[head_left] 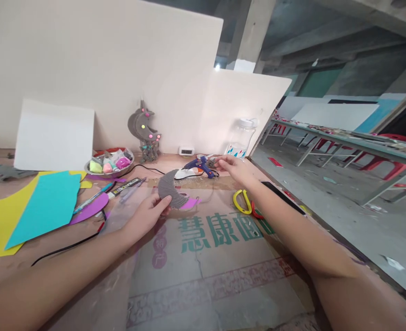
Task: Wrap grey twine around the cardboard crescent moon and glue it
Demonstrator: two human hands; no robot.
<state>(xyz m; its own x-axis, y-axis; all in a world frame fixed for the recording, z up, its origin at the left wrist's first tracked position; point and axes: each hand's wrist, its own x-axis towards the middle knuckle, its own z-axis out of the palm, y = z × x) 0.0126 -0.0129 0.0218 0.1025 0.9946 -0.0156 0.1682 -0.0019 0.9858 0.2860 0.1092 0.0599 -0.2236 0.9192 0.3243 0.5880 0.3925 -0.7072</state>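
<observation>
My left hand (147, 215) pinches a grey crescent-shaped felt piece (170, 187) by its lower edge, holding it just above the cardboard sheet (209, 257). My right hand (232, 166) reaches forward, its fingers closed around something small and greyish beside the blue glue gun (199, 166), which lies at the back of the table. A small pink scrap (191, 203) lies under the crescent.
Yellow-handled scissors (242, 201) lie right of my right forearm. Teal and yellow foam sheets (44, 204), a purple piece, pens and a metal bowl of coloured bits (109, 164) sit left. A finished grey moon ornament (142, 126), white boards and a plastic jar (241, 138) stand behind. The table edge drops off at right.
</observation>
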